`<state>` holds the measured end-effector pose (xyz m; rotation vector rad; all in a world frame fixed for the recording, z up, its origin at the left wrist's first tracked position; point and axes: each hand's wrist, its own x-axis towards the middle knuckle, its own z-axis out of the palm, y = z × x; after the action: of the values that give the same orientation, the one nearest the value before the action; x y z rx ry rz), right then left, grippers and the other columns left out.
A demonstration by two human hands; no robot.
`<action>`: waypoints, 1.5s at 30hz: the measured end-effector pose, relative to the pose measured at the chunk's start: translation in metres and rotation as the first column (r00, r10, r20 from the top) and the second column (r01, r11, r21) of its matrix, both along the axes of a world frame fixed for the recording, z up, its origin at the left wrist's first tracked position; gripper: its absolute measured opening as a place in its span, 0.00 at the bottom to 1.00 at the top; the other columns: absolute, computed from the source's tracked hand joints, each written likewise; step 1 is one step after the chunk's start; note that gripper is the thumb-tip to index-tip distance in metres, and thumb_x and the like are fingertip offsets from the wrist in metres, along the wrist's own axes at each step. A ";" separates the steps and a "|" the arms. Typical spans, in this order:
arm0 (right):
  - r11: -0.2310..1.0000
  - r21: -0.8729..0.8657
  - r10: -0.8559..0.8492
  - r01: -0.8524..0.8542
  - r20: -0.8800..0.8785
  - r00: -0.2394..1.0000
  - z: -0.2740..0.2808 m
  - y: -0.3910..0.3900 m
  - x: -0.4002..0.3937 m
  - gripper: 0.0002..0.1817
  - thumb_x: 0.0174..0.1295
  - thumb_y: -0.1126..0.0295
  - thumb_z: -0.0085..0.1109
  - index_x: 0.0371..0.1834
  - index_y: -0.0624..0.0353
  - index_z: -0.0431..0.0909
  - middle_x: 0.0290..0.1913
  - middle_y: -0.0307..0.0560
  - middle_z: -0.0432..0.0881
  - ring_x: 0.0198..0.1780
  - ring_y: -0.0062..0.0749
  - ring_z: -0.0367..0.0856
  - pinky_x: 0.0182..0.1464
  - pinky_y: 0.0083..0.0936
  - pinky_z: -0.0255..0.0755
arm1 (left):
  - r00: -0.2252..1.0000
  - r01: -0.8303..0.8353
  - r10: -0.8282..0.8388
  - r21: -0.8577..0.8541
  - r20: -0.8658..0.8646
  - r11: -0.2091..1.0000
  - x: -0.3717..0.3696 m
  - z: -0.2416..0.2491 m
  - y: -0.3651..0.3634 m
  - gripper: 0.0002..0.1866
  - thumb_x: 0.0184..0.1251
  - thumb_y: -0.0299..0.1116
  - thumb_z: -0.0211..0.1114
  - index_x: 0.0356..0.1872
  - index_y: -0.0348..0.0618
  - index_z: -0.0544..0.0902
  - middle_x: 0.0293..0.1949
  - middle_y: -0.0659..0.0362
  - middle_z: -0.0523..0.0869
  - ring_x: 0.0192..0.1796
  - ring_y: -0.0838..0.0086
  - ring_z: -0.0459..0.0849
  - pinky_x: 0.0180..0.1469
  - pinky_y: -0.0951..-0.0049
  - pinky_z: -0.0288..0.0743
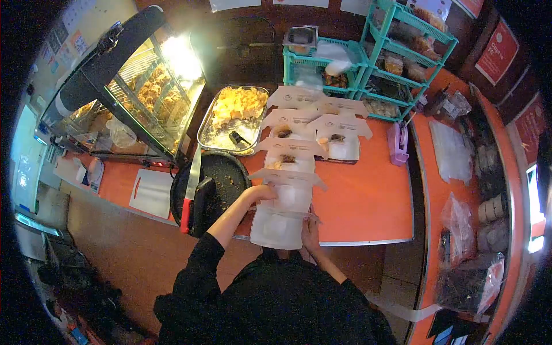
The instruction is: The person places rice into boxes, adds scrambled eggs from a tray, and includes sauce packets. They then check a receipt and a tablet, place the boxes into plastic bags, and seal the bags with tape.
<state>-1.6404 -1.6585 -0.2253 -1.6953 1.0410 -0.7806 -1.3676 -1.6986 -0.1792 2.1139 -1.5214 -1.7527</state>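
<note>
White box point(276, 230): likely light, creasable; grip the sides. My right fingers point(313, 218) hold its edge; left fingers point(265, 192), can't tell.

My left hand point(262, 194) reaches the farther forward, its forearm point(230, 217) slanting inward, bare below a black sleeve point(198, 265). My right hand point(310, 234) sits lower and closer to my torso point(279, 296), fingers pointing up and away from me, its forearm bare too. My hands are apart, my grip partly hidden
</note>
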 end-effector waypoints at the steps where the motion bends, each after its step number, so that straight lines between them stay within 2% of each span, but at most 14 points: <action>1: 1.000 -0.002 0.011 -0.011 -0.014 1.000 -0.001 -0.001 0.000 0.25 0.74 0.67 0.36 0.72 0.62 0.53 0.71 0.62 0.58 0.68 0.51 0.57 0.70 0.41 0.49 | 0.998 -0.060 0.060 0.037 0.004 0.998 0.003 0.003 0.000 0.51 0.54 0.49 0.67 0.74 0.49 0.46 0.56 0.44 0.75 0.49 0.54 0.80 0.40 0.54 0.82; 6: 0.996 0.090 0.014 -0.014 0.006 1.000 0.010 -0.002 0.001 0.24 0.74 0.66 0.37 0.69 0.67 0.57 0.70 0.62 0.59 0.70 0.47 0.57 0.71 0.37 0.50 | 0.963 -0.264 0.265 -0.028 0.037 0.964 0.007 0.008 0.013 0.47 0.58 0.51 0.66 0.74 0.51 0.51 0.61 0.41 0.72 0.52 0.54 0.80 0.43 0.54 0.82; 9: 0.999 -0.017 -0.031 0.029 -0.130 0.991 0.004 -0.001 -0.002 0.23 0.72 0.64 0.43 0.64 0.66 0.62 0.64 0.65 0.65 0.65 0.50 0.65 0.65 0.39 0.58 | 0.983 -0.155 0.169 -0.160 0.077 0.975 0.017 -0.005 0.017 0.26 0.57 0.45 0.64 0.56 0.45 0.79 0.54 0.46 0.80 0.47 0.57 0.83 0.41 0.58 0.80; 11: 0.995 -0.085 -0.064 0.046 -0.218 0.974 0.001 0.001 -0.005 0.22 0.70 0.62 0.47 0.60 0.65 0.66 0.60 0.66 0.70 0.61 0.52 0.70 0.61 0.41 0.64 | 0.997 -0.020 0.052 -0.502 0.049 0.865 0.019 -0.001 0.025 0.21 0.63 0.46 0.61 0.52 0.45 0.81 0.50 0.48 0.83 0.48 0.63 0.84 0.39 0.65 0.81; 15: 0.995 -0.099 -0.049 0.016 -0.341 0.939 0.021 0.010 -0.024 0.21 0.65 0.60 0.53 0.54 0.64 0.69 0.47 0.68 0.77 0.48 0.59 0.78 0.46 0.47 0.72 | 0.920 -0.073 0.292 -0.618 0.261 0.783 0.014 0.039 0.044 0.11 0.55 0.34 0.60 0.34 0.42 0.87 0.33 0.45 0.86 0.37 0.53 0.86 0.42 0.62 0.80; 20: 0.998 -0.047 -0.048 0.031 -0.407 0.912 0.040 0.010 -0.019 0.19 0.62 0.62 0.55 0.51 0.64 0.72 0.28 0.64 0.80 0.31 0.63 0.81 0.31 0.51 0.71 | 0.984 -0.063 0.149 -0.594 0.096 0.802 0.031 0.034 0.053 0.11 0.56 0.37 0.61 0.34 0.47 0.88 0.34 0.49 0.87 0.36 0.60 0.87 0.39 0.64 0.79; 22: 0.995 -0.097 -0.069 0.034 -0.377 0.924 0.031 0.008 -0.017 0.19 0.63 0.62 0.55 0.52 0.64 0.72 0.28 0.64 0.80 0.31 0.61 0.81 0.31 0.51 0.71 | 0.973 -0.072 0.177 -0.533 0.148 0.843 0.033 0.037 0.054 0.15 0.63 0.41 0.63 0.43 0.43 0.86 0.38 0.52 0.88 0.39 0.66 0.87 0.46 0.67 0.78; 33: 0.990 -0.137 -0.090 0.034 -0.425 0.901 0.005 -0.003 -0.014 0.17 0.65 0.63 0.51 0.50 0.65 0.72 0.30 0.64 0.81 0.34 0.57 0.83 0.35 0.45 0.74 | 0.946 -0.320 0.311 -0.432 -0.093 0.843 0.037 0.064 0.071 0.18 0.64 0.44 0.61 0.41 0.36 0.84 0.29 0.56 0.86 0.33 0.75 0.83 0.40 0.72 0.77; 36: 0.997 -0.081 -0.020 -0.004 -0.302 0.953 0.010 -0.007 -0.015 0.18 0.66 0.60 0.51 0.50 0.64 0.71 0.29 0.63 0.82 0.36 0.55 0.84 0.39 0.43 0.75 | 0.931 -0.355 0.343 -0.541 -0.127 0.763 0.032 0.077 0.084 0.17 0.65 0.42 0.61 0.41 0.36 0.83 0.31 0.57 0.86 0.34 0.76 0.83 0.40 0.73 0.76; 38: 0.985 0.171 0.103 -0.033 -0.418 0.903 0.022 -0.008 -0.019 0.20 0.67 0.57 0.52 0.50 0.65 0.70 0.37 0.59 0.83 0.40 0.49 0.84 0.41 0.39 0.76 | 0.922 -0.364 0.359 -0.637 -0.144 0.679 0.028 0.102 0.098 0.17 0.65 0.42 0.62 0.41 0.36 0.83 0.31 0.57 0.86 0.35 0.76 0.83 0.40 0.73 0.76; 40: 0.974 0.206 0.144 -0.095 -0.234 0.962 0.014 -0.005 -0.032 0.21 0.67 0.56 0.52 0.50 0.65 0.70 0.42 0.58 0.82 0.42 0.45 0.83 0.41 0.38 0.76 | 0.886 -0.429 0.261 -0.466 -0.383 0.774 0.020 0.173 0.123 0.20 0.65 0.48 0.64 0.39 0.36 0.83 0.38 0.56 0.84 0.41 0.76 0.81 0.45 0.72 0.75; 42: 0.959 0.233 0.174 -0.160 -0.044 0.984 0.015 -0.012 -0.053 0.23 0.67 0.55 0.52 0.51 0.66 0.69 0.47 0.57 0.81 0.45 0.41 0.82 0.41 0.36 0.76 | 0.720 -0.289 -0.126 -0.459 -0.683 0.840 0.007 0.257 0.164 0.22 0.63 0.50 0.66 0.34 0.35 0.82 0.32 0.57 0.85 0.38 0.72 0.83 0.42 0.70 0.76; 43: 0.929 0.303 0.278 -0.213 -0.191 0.942 0.021 -0.020 -0.069 0.23 0.68 0.55 0.52 0.52 0.67 0.69 0.49 0.56 0.79 0.46 0.38 0.81 0.41 0.34 0.76 | 0.460 -0.016 -0.556 -0.633 -0.692 0.774 0.005 0.287 0.172 0.25 0.60 0.53 0.67 0.36 0.35 0.81 0.36 0.56 0.84 0.41 0.67 0.83 0.44 0.67 0.76; 45: 0.855 0.444 0.412 -0.268 -0.266 0.872 0.025 -0.039 -0.099 0.24 0.70 0.55 0.49 0.53 0.68 0.69 0.48 0.55 0.78 0.43 0.35 0.80 0.39 0.31 0.77 | 0.258 0.335 -0.889 -0.828 -0.379 0.450 -0.018 0.343 0.228 0.29 0.58 0.57 0.67 0.43 0.37 0.79 0.44 0.55 0.83 0.48 0.60 0.82 0.46 0.65 0.76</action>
<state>-1.7395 -1.6980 -0.2007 -1.6280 1.0055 -0.0154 -1.3860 -1.4706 0.1642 0.1130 -2.2762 -1.5508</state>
